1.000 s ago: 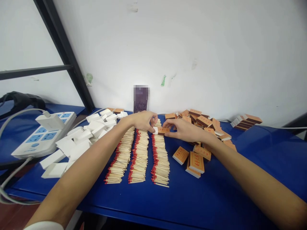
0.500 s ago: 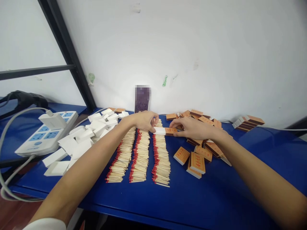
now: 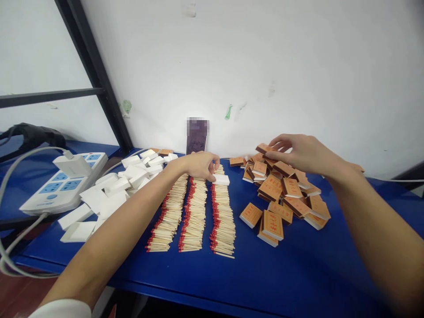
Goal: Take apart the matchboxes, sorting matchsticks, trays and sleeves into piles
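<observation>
My left hand (image 3: 200, 165) pinches the end of a white matchbox tray (image 3: 221, 179) above the far part of the rightmost row of matches (image 3: 222, 216). Two more rows of red-tipped matches (image 3: 192, 216) lie to its left on the blue table. Over the back of a pile of orange matchboxes (image 3: 273, 187), my right hand (image 3: 294, 152) has its fingers closed around an orange matchbox sleeve (image 3: 264, 148). Whether anything is inside the sleeve cannot be seen.
White matchbox trays (image 3: 112, 192) are heaped at the left, partly behind my left forearm. A power strip (image 3: 62, 185) with a plugged-in charger and a white cable lies farther left. A phone (image 3: 196, 137) leans on the wall, near a black metal frame (image 3: 96, 75).
The orange sleeve has come off the white tray. My right hand has carried it right and up, over the matchbox pile. My left hand stays in place with the tray.
</observation>
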A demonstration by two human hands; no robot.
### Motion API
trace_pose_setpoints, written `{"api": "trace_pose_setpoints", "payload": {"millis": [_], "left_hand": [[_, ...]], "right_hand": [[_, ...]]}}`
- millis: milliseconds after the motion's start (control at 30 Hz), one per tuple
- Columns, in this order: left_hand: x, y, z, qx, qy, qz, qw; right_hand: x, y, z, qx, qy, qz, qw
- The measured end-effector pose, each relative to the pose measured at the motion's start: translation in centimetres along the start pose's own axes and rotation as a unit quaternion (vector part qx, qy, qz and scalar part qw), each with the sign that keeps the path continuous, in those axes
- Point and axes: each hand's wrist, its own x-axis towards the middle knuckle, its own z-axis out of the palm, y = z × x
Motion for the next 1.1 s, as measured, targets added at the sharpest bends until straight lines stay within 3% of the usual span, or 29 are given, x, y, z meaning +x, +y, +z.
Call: {"api": "trace_pose_setpoints", "payload": {"millis": [233,433,533,667,800,933,1000,1100], "left_hand": [[-0.2,0.1,-0.2,0.007,0.012,0.000,1.000],[0.0,-0.4,-0.4,-0.002,0.040,0.000,0.999],[-0.4,-1.0,-1.1,-0.013,0.058,0.006,0.998],[-1.7,-2.4,-3.1,-0.005,0.093,-0.023,0.995],[-4.1,-4.7,-5.8,0.048,0.104,-0.145,0.983],[-6.5,-7.4,-7.6,0.062,0.063,-0.272,0.958],[-7.3,-8.7,-8.0,0.059,0.041,-0.303,0.950],[-8.0,-10.0,-8.1,0.048,0.031,-0.324,0.944]], "right_hand": [[0.7,3.5,-1.0,-0.096,-0.028,0.142,0.985],[1.1,4.6,-0.7,-0.113,-0.041,0.173,0.978],[1.2,4.4,-0.1,-0.098,-0.045,0.152,0.982],[1.6,4.4,1.5,-0.077,0.001,0.113,0.991],[2.2,4.8,2.7,-0.075,0.019,0.088,0.993],[1.6,3.2,1.5,-0.081,0.055,0.050,0.994],[0.4,1.1,0.2,-0.060,0.031,0.016,0.998],[-2.1,-2.4,-1.1,0.012,-0.090,-0.062,0.994]]}}
